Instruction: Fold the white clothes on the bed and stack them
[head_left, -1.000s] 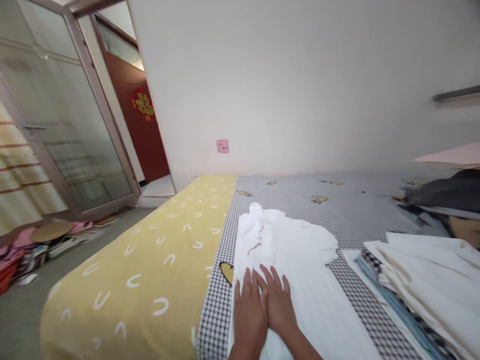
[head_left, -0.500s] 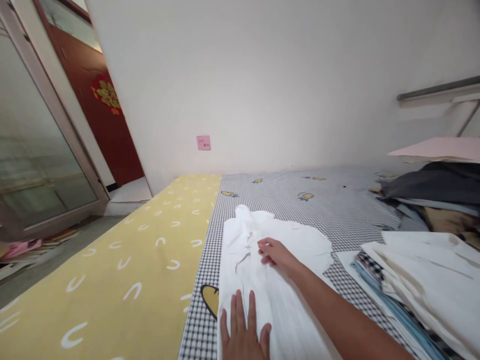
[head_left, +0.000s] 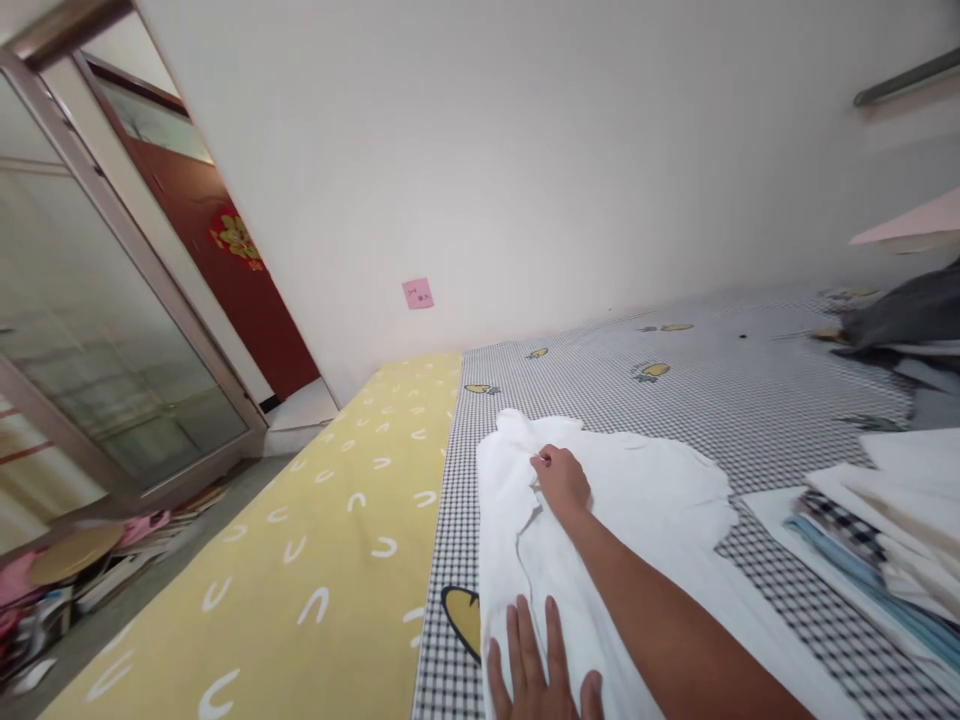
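Observation:
A white shirt (head_left: 637,480) lies on the checked bedspread, its left side folded to a straight edge and its right side spread out with a wavy border. A crooked gap runs down the front below the collar end. My left hand (head_left: 541,670) rests flat on the lower part of the shirt, fingers apart. Higher up, just below the collar end, my right hand (head_left: 564,482) pinches the cloth at the top of the gap between thumb and fingers. The right forearm crosses over the shirt and hides part of it.
A stack of folded clothes (head_left: 885,530) lies to the right, with dark clothing (head_left: 915,310) behind it. The yellow patterned cover (head_left: 337,530) borders the checked bedspread (head_left: 600,370) on the left. A wall closes off the back, and a glass door (head_left: 120,330) stands at left.
My right hand has moved up toward the collar end and closed on the cloth. My left hand stays flat on the shirt. The view has tilted and turned left.

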